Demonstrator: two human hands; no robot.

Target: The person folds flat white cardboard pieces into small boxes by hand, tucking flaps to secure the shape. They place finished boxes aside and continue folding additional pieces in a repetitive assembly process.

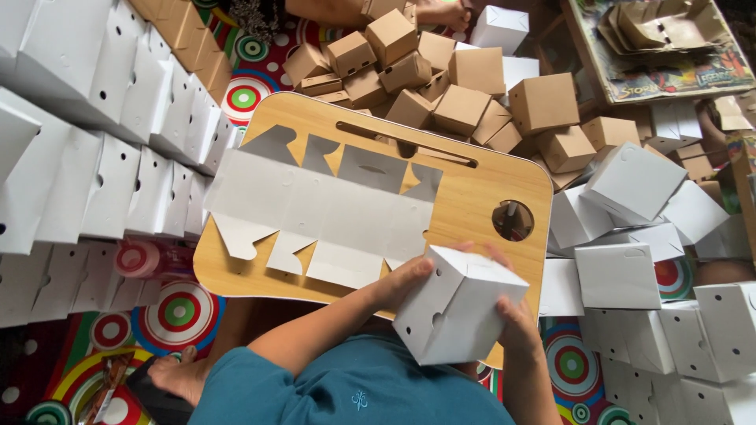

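I hold a folded white cardboard box (457,315) with both hands over the near right edge of a small wooden lap table (480,189). My left hand (403,282) grips its left side, with a finger by a small round hole. My right hand (516,315) clasps its right side. An unfolded flat white box blank (331,212) lies across the table, just left of the box.
A heap of folded brown boxes (441,79) lies beyond the table. Folded white boxes (630,236) pile up at the right. Rows of flat white blanks (102,142) are stacked at the left. A patterned mat (177,315) covers the floor. Another person's hand (445,12) shows at the top.
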